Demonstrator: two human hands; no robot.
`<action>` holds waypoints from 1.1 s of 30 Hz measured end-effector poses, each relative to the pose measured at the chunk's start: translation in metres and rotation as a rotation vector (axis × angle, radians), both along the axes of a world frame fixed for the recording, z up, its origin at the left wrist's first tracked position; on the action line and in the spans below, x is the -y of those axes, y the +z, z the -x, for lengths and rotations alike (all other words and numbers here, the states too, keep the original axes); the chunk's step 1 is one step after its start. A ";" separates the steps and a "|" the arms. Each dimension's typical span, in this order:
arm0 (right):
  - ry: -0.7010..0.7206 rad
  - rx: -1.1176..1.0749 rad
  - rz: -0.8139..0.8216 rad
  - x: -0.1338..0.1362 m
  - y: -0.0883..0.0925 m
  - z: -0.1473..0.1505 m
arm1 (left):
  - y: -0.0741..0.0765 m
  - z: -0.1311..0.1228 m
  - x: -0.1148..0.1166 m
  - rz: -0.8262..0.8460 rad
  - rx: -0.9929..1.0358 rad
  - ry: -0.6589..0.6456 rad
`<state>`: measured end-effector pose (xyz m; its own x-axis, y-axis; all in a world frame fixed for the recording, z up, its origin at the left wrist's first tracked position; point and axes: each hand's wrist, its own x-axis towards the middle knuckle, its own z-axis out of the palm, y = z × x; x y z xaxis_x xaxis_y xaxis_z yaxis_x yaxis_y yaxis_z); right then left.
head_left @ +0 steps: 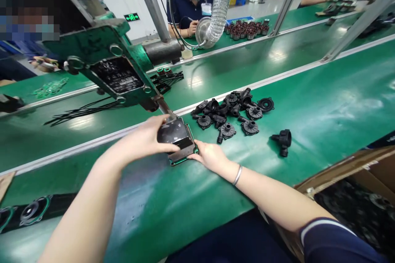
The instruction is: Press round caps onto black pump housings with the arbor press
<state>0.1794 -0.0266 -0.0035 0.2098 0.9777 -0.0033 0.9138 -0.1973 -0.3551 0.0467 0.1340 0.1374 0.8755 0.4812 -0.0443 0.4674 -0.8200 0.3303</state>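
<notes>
We've got a dark block (176,133) sitting on a flat plate (182,154) on the near green bench (324,107), right under the tip of the green press (105,57). Our left hand (148,137) is cupped over the block from the left, thumb along its near edge, fingers curled over the top, grasping it. Our right hand (210,155) comes in from the right, fingertips touching the plate's corner; we cannot tell whether it grips or just rests there. A bangle (237,175) sits on that wrist. Just beyond, a heap of black moulded parts (234,111) lies on the bench, with one stray part (283,139) off to its right. A cardboard box (354,185) stands at our right. Across the belt, a co-worker in a dark shirt (185,6) sits beside a silver hose (219,4).
</notes>
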 end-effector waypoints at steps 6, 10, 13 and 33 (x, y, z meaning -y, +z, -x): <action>0.051 0.047 -0.018 0.030 0.050 -0.033 | -0.024 -0.003 0.012 -0.132 -0.003 -0.125; -0.200 0.146 -0.135 0.080 0.075 -0.095 | -0.023 -0.003 0.007 -0.120 0.001 -0.139; -0.418 0.264 -0.192 0.124 0.064 -0.139 | -0.024 -0.002 0.007 -0.133 0.020 -0.117; -0.169 -0.149 -0.289 0.165 0.007 -0.136 | -0.032 -0.009 0.019 -0.148 0.078 -0.093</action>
